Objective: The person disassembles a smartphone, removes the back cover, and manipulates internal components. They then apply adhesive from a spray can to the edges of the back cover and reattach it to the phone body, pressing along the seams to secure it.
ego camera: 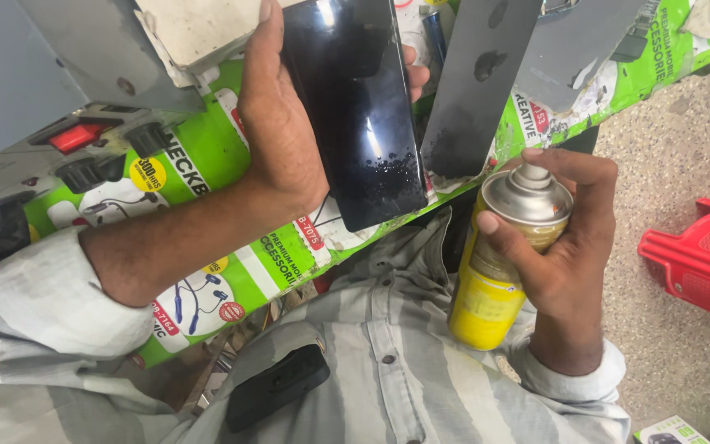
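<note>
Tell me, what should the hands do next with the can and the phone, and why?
Probably press the nozzle briefly: the right hand holds the yellow spray can upright, a finger on its top, beside the dark phone held in the left hand, whose lower glass looks speckled.

The dark phone (355,107) runs off the top edge, its upper end unseen — the left hand (281,123) covers its left side. The yellow spray can (499,263) has its nozzle hidden under the right hand (564,247). The red plastic stool (700,255) is cut off at the right edge.
</note>
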